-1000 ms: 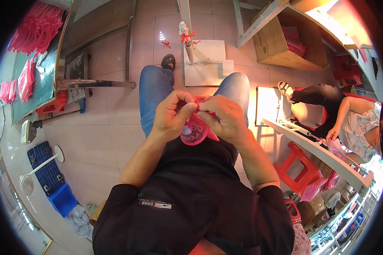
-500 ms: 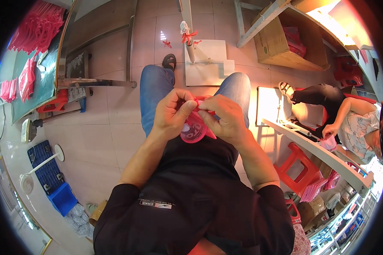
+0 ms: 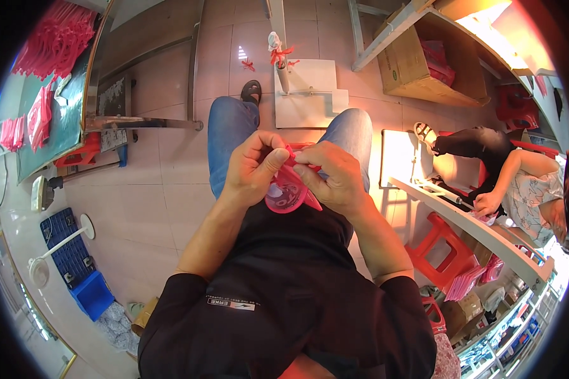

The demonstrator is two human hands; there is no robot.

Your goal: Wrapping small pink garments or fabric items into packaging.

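Observation:
Above my lap, a pink see-through plastic pouch (image 3: 286,197) with a rounded lower edge and print on it hangs between my hands. My left hand (image 3: 254,165) pinches its gathered top edge between thumb and index finger. Close beside it, my right hand (image 3: 334,175) grips the same top edge, thumb against curled fingers. The fingertips of both hands are almost touching, and they hide the detail of the pouch's top. The pouch's round body droops below the fingers, toward my black shirt.
At left, a green-topped table (image 3: 69,117) bears a heap of pink pouches (image 3: 57,41). Ahead stands a pole (image 3: 283,77) with red ribbons. To the right are a cardboard box (image 3: 398,69), a red stool (image 3: 446,252), and another person's hand (image 3: 487,203) near a white rail (image 3: 474,221).
My hands stay close together; the left thumb and the pouch have shifted slightly left. At right, the other person's hand has moved slightly down and left.

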